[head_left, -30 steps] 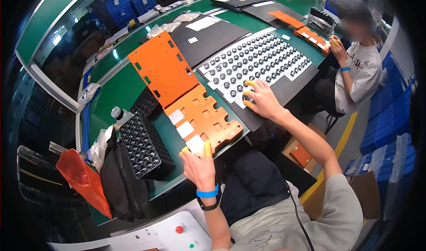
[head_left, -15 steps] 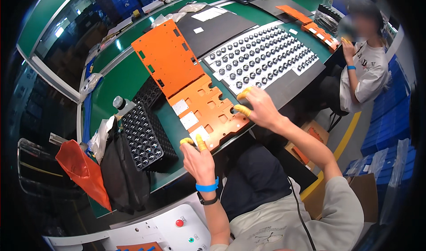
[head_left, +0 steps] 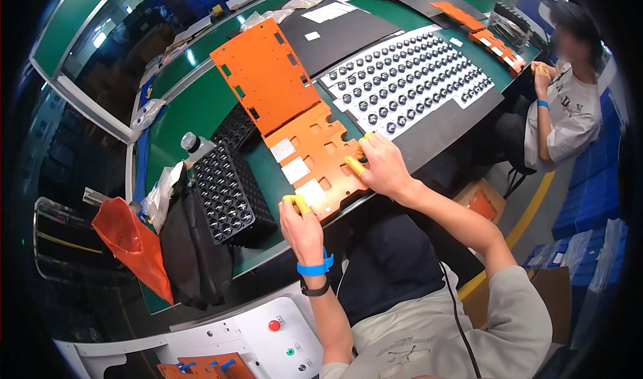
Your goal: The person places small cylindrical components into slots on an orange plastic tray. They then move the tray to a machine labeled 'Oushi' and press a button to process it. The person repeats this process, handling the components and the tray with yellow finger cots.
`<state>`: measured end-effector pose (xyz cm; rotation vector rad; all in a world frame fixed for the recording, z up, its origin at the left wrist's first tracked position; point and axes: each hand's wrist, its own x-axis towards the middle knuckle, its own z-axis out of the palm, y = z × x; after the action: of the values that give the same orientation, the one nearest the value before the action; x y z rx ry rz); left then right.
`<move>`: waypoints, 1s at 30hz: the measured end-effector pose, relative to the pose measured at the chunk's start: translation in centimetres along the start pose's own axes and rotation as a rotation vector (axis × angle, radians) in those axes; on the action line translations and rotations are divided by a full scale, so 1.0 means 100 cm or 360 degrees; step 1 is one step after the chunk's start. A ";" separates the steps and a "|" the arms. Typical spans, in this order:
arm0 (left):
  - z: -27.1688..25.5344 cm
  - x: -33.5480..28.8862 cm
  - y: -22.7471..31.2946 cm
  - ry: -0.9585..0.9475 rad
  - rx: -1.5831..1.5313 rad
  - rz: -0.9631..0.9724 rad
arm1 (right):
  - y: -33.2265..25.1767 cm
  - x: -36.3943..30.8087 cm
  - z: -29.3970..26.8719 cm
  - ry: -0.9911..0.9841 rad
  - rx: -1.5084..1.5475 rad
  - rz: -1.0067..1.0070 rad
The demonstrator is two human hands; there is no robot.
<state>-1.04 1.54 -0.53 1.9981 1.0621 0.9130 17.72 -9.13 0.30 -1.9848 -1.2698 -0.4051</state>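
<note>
Both hands [head_left: 305,225] [head_left: 382,168] pinch orange plate [head_left: 315,158] at table edge [head_left: 295,245].

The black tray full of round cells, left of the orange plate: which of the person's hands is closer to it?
Left. The left hand grips the orange plate's near corner, just right of the black tray. The right hand rests on the plate's far side, farther away.

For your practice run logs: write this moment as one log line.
left hand: on near edge of orange cut-out plate | right hand: on plate's right edge | beside: black cell tray, white sheet of round parts
</note>
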 end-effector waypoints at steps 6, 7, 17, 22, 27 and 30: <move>-0.020 -0.017 0.042 0.0125 -0.0730 0.0002 | 0.004 -0.006 -0.005 0.0053 0.0375 -0.0065; -0.014 -0.031 0.046 0.0100 -0.1140 -0.0327 | -0.001 -0.009 -0.012 0.0028 0.0658 -0.0059; 0.057 -0.057 0.079 -0.1136 -0.2345 -0.0923 | -0.031 -0.042 -0.087 0.0183 0.1117 0.0214; 0.079 -0.067 0.094 -0.1308 -0.2354 -0.0956 | -0.008 -0.051 -0.107 0.0160 0.0989 0.0162; 0.089 -0.075 0.094 -0.1426 -0.1946 -0.0920 | 0.010 -0.053 -0.133 0.0004 0.0639 0.0058; 0.092 -0.074 0.095 -0.0703 -0.0685 0.0172 | 0.037 -0.046 -0.154 0.0156 0.0320 -0.0014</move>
<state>7.10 -11.25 0.55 1.7843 0.4693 0.6409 20.70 -24.15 6.46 -1.7705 -1.2086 -0.3598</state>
